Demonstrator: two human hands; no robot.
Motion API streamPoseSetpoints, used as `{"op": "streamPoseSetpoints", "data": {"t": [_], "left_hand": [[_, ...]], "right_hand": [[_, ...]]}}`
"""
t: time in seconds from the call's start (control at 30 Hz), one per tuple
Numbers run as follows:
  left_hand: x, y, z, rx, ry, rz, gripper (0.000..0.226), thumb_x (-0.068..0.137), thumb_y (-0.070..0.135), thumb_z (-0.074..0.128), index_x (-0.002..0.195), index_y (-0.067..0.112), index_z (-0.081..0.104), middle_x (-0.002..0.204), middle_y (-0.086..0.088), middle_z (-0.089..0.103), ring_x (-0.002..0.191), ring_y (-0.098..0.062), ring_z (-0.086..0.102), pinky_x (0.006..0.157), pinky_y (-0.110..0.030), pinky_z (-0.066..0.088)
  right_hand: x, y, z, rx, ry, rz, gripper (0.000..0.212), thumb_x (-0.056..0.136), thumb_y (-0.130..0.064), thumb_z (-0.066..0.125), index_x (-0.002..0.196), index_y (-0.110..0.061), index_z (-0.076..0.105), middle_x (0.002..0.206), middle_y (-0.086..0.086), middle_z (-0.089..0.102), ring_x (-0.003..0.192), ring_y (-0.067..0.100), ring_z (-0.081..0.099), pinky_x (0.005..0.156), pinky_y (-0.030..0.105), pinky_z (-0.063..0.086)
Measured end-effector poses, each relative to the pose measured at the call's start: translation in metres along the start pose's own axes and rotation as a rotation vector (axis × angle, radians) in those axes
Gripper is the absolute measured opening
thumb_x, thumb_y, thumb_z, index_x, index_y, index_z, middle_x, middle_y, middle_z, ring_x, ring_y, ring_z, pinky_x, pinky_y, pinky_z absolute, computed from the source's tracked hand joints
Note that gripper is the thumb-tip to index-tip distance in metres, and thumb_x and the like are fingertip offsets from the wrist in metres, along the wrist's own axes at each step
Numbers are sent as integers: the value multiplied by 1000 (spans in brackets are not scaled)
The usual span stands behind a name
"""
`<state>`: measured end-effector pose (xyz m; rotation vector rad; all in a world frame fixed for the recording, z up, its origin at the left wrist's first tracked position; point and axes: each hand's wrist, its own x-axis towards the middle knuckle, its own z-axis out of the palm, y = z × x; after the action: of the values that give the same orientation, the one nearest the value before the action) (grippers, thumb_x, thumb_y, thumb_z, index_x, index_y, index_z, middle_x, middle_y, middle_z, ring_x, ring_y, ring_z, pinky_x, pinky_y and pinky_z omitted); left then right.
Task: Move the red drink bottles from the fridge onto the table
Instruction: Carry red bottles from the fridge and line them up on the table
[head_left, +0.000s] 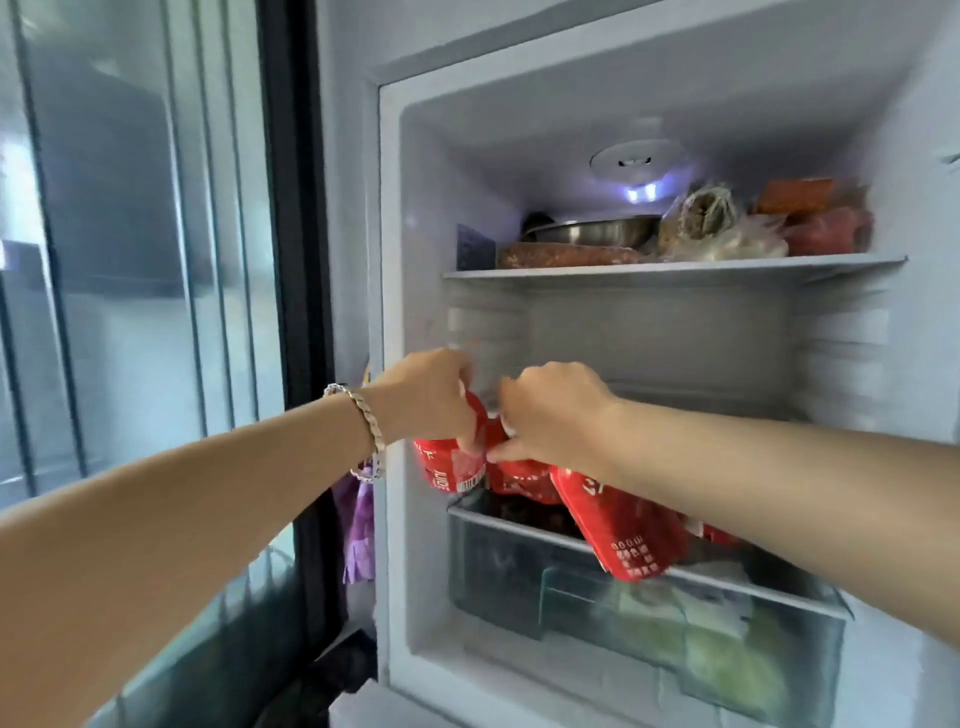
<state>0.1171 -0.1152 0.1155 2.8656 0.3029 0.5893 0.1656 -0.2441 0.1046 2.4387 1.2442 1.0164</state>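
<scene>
left grip (426, 400), right grip (550, 415), 3 red bottles (618, 525)

Red drink bottles (623, 530): wrapped in glossy red printed film, faintly creased.
Fridge (426, 234) lining: smooth white plastic, semi-matt, moulded with ribs at the sides.
Shelf (675, 267): clear glass, edged with a pale plastic trim.
Bowl (592, 231): dull brushed metal is shown.
Food bags (722, 234): thin clear plastic, crinkled and shiny.
Drawer (498, 571): transparent hard plastic, slightly clouded.
Bracelet (366, 418): polished metal links.
Door panel (130, 208): dark glass, highly reflective.
</scene>
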Motion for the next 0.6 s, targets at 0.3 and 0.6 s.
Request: {"op": "streamPoseSetpoints", "data": {"t": [0.3,0.6], "left_hand": [[-184,-121,4,201,-293,-386,60,72,40,77,117,9,53,109,-8,63,84,-22,55,53,-23,39],[-450,-231,-57,117,-79,-922,42,80,50,64,105,17,58,90,2,55,81,-17,54,63,-25,43]], "right_hand": [[-17,-179,-6,310,-137,-351,57,82,-58,58,116,-12,52,119,12,60,112,31,58,85,37,46],[-60,-402,-116,496,2,-828,38,92,-38,47,110,-7,58,109,14,66,101,33,62,68,31,38]]}}
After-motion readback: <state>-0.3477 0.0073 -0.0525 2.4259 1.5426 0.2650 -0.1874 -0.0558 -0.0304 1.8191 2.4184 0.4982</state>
